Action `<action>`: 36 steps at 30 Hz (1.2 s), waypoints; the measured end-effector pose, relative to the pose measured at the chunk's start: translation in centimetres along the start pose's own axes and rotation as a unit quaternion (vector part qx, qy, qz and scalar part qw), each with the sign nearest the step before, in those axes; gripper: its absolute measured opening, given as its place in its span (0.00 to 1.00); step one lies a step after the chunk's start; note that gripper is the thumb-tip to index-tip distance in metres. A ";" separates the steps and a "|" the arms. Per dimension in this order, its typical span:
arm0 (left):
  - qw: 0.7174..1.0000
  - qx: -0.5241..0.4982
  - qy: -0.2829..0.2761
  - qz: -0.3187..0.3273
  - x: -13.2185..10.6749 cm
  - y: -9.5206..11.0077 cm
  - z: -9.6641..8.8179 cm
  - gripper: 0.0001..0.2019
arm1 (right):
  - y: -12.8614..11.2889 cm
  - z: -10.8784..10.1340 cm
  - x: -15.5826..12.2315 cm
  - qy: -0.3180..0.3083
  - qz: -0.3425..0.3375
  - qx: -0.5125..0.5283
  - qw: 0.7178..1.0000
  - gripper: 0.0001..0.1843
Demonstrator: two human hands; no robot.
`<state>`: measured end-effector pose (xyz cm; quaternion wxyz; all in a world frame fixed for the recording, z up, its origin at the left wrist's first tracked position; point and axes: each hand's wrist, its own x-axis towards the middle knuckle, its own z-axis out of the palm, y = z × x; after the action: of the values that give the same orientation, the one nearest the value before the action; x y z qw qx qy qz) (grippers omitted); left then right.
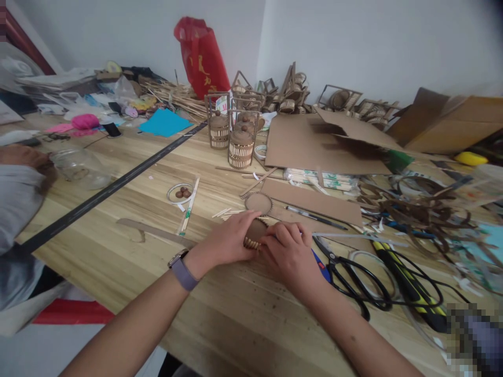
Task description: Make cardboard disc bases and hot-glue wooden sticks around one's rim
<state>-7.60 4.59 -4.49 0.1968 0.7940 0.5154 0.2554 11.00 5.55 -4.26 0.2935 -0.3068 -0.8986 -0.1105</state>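
Observation:
Between my two hands is a small round cardboard basket [256,233], its side lined with short pale sticks. My left hand [230,240] wraps round its left side, thumb and fingers closed on it. The curled fingers of my right hand [288,250] press at its right edge; whether they pinch anything more is hidden. Just beyond lies a flat cardboard disc [258,204] with a ridged rim, beside loose short sticks [223,213]. A blue object [322,267] is partly covered by my right hand. Black-handled scissors [359,283] lie to the right.
Finished-looking stick baskets with tall handles [240,149] stand behind. A tape ring [170,195] surrounds several brown beads. Cardboard sheets [298,146], a yellow-black tool [408,283] and curled brown strips [428,204] fill the right. Another person's sleeve [18,204] is at left, near a clear jar [84,167].

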 end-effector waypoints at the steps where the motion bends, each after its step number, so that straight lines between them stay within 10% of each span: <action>1: 1.000 0.003 0.007 0.008 0.0 0.1 0.1 0.39 | 0.0 0.0 0.0 0.000 0.001 0.000 1.000 0.08; 36: 0.999 0.025 0.016 -0.016 -0.2 1.4 0.8 0.35 | -0.3 -0.4 0.0 -0.045 0.080 0.068 0.993 0.06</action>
<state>-6.14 3.78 -4.35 0.1728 0.7863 0.5372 0.2516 11.05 5.15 -3.95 0.2804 -0.3615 -0.8891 -0.0114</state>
